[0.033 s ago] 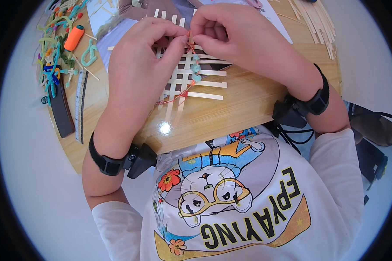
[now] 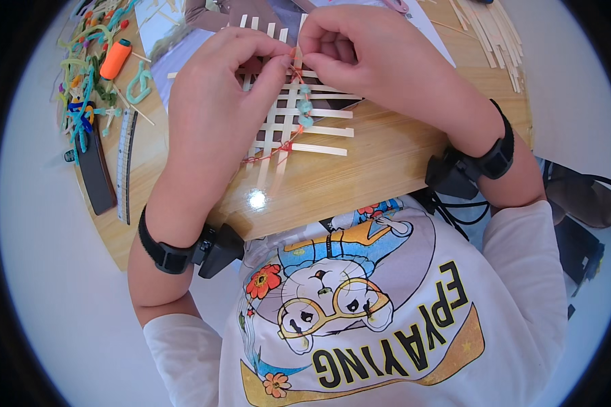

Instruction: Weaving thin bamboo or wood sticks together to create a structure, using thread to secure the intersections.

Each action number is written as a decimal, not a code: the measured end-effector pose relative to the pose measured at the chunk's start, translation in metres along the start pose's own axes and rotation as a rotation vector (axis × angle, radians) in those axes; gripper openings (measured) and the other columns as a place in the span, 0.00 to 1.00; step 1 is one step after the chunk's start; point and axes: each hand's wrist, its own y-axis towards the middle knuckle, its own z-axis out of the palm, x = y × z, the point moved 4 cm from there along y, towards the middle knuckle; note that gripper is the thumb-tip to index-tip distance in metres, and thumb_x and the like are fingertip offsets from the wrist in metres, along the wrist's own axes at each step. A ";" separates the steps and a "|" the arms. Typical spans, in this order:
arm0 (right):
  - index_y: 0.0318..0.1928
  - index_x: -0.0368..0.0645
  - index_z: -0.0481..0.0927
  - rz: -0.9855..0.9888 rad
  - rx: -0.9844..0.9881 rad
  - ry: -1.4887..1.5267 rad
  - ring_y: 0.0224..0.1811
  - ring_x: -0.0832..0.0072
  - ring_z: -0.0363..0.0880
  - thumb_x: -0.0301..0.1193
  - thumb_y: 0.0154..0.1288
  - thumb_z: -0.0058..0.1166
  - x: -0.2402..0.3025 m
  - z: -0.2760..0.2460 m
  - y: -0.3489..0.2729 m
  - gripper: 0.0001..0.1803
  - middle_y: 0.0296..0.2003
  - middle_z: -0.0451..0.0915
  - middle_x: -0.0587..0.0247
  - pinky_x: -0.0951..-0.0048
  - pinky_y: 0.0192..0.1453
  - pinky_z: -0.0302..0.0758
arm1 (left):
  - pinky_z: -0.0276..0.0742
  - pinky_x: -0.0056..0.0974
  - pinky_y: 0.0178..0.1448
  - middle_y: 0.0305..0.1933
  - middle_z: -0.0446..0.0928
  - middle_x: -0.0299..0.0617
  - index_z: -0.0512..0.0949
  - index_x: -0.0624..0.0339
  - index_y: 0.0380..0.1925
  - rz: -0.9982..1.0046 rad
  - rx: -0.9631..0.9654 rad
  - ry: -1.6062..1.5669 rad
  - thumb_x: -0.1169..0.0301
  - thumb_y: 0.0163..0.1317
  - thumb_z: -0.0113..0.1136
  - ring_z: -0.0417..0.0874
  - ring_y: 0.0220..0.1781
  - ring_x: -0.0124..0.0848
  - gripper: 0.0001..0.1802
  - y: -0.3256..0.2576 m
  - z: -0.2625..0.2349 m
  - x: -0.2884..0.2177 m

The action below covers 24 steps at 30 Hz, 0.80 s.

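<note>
A lattice of woven pale bamboo strips (image 2: 322,130) lies on the table under my hands. Orange-red thread (image 2: 286,146) winds around its crossings, and several pale turquoise beads (image 2: 305,108) sit in a row along one strip. Above the beads, my left hand (image 2: 227,88) pinches the orange-red thread between thumb and forefinger. My right hand (image 2: 353,54) is closed with thumb and forefinger pressed together, right beside the left fingertips at the same strip. What it grips is too small to make out. The left hand covers part of the lattice.
At the left edge lie an orange thread spool (image 2: 116,59), a tangle of coloured pipe cleaners (image 2: 81,74), a clear ruler (image 2: 125,166) and a dark oblong case (image 2: 96,173). Loose bamboo strips (image 2: 492,34) fan out at the far right. A printed sheet (image 2: 421,27) lies beneath the lattice.
My right fingertips have shifted very slightly right, away from the left ones. The left hand and the lattice look the same.
</note>
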 end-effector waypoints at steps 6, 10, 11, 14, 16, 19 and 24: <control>0.37 0.37 0.79 0.025 0.041 0.024 0.31 0.66 0.81 0.30 0.65 0.61 0.008 -0.014 -0.004 0.08 0.29 0.81 0.54 0.67 0.38 0.77 | 0.79 0.33 0.40 0.36 0.81 0.40 0.84 0.62 0.38 0.015 -0.009 0.005 0.72 0.63 0.66 0.85 0.34 0.30 0.07 0.002 0.000 0.002; 0.38 0.38 0.76 0.124 0.039 0.208 0.33 0.75 0.81 0.29 0.71 0.56 0.032 -0.028 0.005 0.07 0.31 0.83 0.58 0.71 0.39 0.78 | 0.78 0.33 0.39 0.35 0.79 0.40 0.84 0.62 0.37 0.003 -0.012 0.033 0.73 0.63 0.65 0.82 0.33 0.29 0.05 0.001 0.000 0.001; 0.39 0.38 0.75 0.237 0.019 0.337 0.34 0.77 0.81 0.29 0.73 0.55 0.028 -0.031 0.005 0.07 0.31 0.83 0.60 0.72 0.40 0.78 | 0.78 0.33 0.38 0.35 0.78 0.39 0.84 0.62 0.37 -0.003 -0.013 0.024 0.73 0.63 0.65 0.82 0.32 0.29 0.05 0.001 0.000 0.001; 0.43 0.39 0.71 0.446 -0.029 0.791 0.34 0.81 0.79 0.28 0.78 0.48 0.030 -0.028 0.006 0.05 0.31 0.82 0.64 0.78 0.38 0.76 | 0.77 0.33 0.39 0.35 0.77 0.39 0.83 0.62 0.37 0.004 -0.021 0.051 0.74 0.63 0.65 0.81 0.33 0.29 0.05 0.002 0.000 0.001; 0.44 0.39 0.70 0.109 0.061 0.805 0.32 0.83 0.77 0.27 0.80 0.46 0.034 -0.027 0.004 0.04 0.30 0.80 0.66 0.81 0.36 0.73 | 0.78 0.33 0.39 0.36 0.77 0.40 0.83 0.63 0.37 0.009 -0.010 0.062 0.75 0.63 0.65 0.81 0.33 0.29 0.04 0.002 0.001 0.001; 0.46 0.39 0.69 0.009 0.214 0.889 0.28 0.87 0.72 0.27 0.80 0.45 0.021 -0.030 -0.004 0.04 0.28 0.76 0.71 0.84 0.32 0.68 | 0.78 0.34 0.39 0.37 0.77 0.40 0.82 0.63 0.37 0.029 -0.001 0.093 0.76 0.62 0.66 0.81 0.34 0.30 0.05 0.002 0.001 0.000; 0.48 0.39 0.69 0.097 0.304 0.903 0.26 0.91 0.64 0.26 0.80 0.46 0.012 -0.030 -0.014 0.04 0.27 0.73 0.76 0.85 0.29 0.60 | 0.79 0.35 0.41 0.38 0.77 0.40 0.81 0.64 0.36 0.058 0.003 0.118 0.77 0.61 0.67 0.81 0.34 0.32 0.05 0.003 0.001 -0.002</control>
